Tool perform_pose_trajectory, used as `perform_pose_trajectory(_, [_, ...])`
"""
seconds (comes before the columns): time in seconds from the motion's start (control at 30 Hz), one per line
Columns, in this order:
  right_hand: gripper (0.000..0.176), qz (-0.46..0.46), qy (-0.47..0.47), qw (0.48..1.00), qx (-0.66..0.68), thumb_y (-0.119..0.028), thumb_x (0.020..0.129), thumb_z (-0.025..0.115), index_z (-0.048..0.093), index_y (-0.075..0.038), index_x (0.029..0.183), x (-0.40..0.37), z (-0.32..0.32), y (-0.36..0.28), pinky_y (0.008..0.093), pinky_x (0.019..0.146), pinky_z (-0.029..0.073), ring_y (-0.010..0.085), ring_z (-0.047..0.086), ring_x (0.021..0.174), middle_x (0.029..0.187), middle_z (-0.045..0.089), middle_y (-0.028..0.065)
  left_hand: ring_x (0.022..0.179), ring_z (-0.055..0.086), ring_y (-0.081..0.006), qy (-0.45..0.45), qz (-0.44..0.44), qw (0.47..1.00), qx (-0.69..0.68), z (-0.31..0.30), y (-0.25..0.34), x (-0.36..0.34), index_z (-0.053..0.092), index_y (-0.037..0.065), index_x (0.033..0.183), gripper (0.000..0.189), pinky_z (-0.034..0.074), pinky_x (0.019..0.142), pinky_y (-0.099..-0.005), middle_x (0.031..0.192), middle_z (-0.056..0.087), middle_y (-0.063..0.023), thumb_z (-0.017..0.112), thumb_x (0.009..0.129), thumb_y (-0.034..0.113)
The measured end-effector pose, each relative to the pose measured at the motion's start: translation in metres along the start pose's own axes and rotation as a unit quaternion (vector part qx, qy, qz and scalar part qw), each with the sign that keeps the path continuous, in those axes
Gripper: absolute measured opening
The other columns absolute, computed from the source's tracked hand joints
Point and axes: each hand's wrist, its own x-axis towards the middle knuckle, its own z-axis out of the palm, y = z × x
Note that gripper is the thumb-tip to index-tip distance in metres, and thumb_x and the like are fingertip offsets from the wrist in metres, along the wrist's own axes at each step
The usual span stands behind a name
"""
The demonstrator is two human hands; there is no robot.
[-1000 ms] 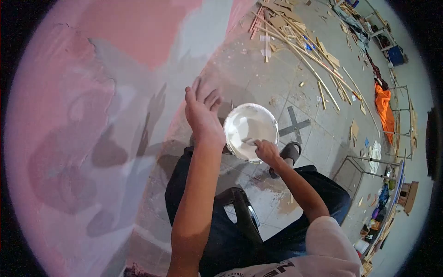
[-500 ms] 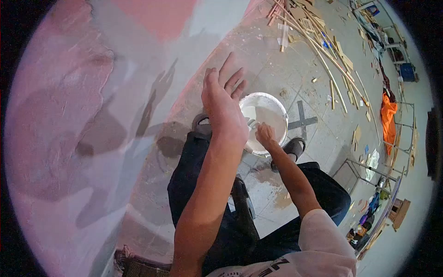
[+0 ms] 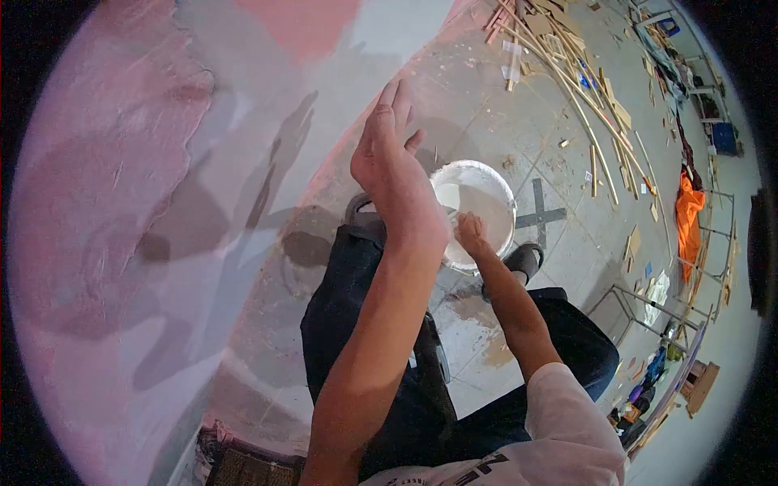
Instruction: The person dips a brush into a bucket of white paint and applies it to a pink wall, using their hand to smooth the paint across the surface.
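My left hand (image 3: pixel 391 154) is raised in the middle of the view, between the pink and white wall (image 3: pixel 105 186) and a white bucket (image 3: pixel 512 198). Its fingers are stretched out and nothing shows in them. Over the open bucket, which holds pale grey-white material, my right hand (image 3: pixel 472 232) is closed. A small pale piece shows beside its fingers, too unclear to name. My left forearm passes in front of the bucket's near left side. The shadow of my raised hand falls on the wall.
My knees and shoes flank the bucket on the tiled floor (image 3: pixel 478 332). A dark tape cross (image 3: pixel 541 217) lies to its right. Wooden strips (image 3: pixel 579 97) are scattered at the upper right. Beyond are an orange cloth (image 3: pixel 689 223) and metal frames (image 3: pixel 656 301).
The view has shifted slightly, so the bucket and floor items appear farther right and lower. My left hand has turned, with its fingers closer together. My right hand remains over the bucket.
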Motion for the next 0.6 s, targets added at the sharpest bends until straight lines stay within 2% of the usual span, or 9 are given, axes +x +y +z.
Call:
perform_pose_trajectory(0.2, [0.03, 0.026, 0.01, 0.988, 0.153, -0.021, 0.085, 0.069, 0.07, -0.01, 0.113, -0.005, -0.016, 0.008, 0.0491, 0.086, 0.056, 0.0357, 0.071, 0.097, 0.103, 0.073, 0.0165, 0.141, 0.048, -0.0264, -0.026, -0.016, 0.999, 0.012, -0.002, -0.001, 0.001, 0.056, 0.001, 0.144, 0.053, 0.036, 0.117, -0.0401, 0.151, 0.058, -0.0106, 0.047, 0.106, 0.036])
perform_pose_trajectory(0.3, [0.028, 0.024, 0.059, 0.968, 0.243, -0.016, 0.087, 0.068, 0.075, -0.006, 0.113, -0.021, -0.058, 0.007, 0.0481, 0.08, 0.058, 0.0347, 0.074, 0.082, 0.088, 0.075, 0.0199, 0.142, 0.045, -0.0268, 0.019, -0.052, 0.998, -0.029, -0.002, -0.003, 0.002, 0.058, 0.004, 0.143, 0.051, 0.035, 0.118, -0.0401, 0.155, 0.052, -0.0102, 0.048, 0.106, 0.038])
perform_pose_trajectory(0.4, [0.032, 0.117, -0.027, 0.912, 0.391, -0.021, 0.093, 0.067, 0.073, 0.0, 0.117, -0.037, -0.082, 0.016, 0.0422, 0.069, 0.057, 0.0289, 0.073, 0.068, 0.075, 0.073, 0.0177, 0.138, 0.048, -0.0274, 0.027, -0.034, 0.997, -0.058, -0.002, 0.002, 0.003, 0.059, 0.007, 0.143, 0.05, 0.037, 0.117, -0.0404, 0.157, 0.048, -0.01, 0.049, 0.106, 0.038])
perform_pose_trajectory(0.5, [0.037, 0.111, -0.032, 0.899, 0.422, -0.025, 0.099, 0.063, 0.071, 0.004, 0.12, -0.055, -0.092, 0.025, 0.0352, 0.062, 0.054, 0.0193, 0.069, 0.062, 0.069, 0.071, 0.0131, 0.135, 0.049, -0.0281, 0.028, -0.013, 0.998, -0.055, -0.003, 0.002, 0.003, 0.059, 0.009, 0.143, 0.048, 0.039, 0.116, -0.0404, 0.155, 0.048, -0.0108, 0.05, 0.105, 0.037])
perform_pose_trajectory(0.6, [0.038, 0.163, -0.067, 0.86, 0.48, -0.027, 0.101, 0.061, 0.072, 0.005, 0.12, -0.066, -0.095, 0.029, 0.0315, 0.055, 0.049, 0.0145, 0.063, 0.058, 0.069, 0.07, 0.009, 0.132, 0.051, -0.0283, 0.041, -0.031, 0.995, -0.087, 0.001, 0.0, 0.002, 0.059, 0.008, 0.143, 0.048, 0.04, 0.115, -0.0408, 0.15, 0.051, -0.0124, 0.051, 0.105, 0.036])
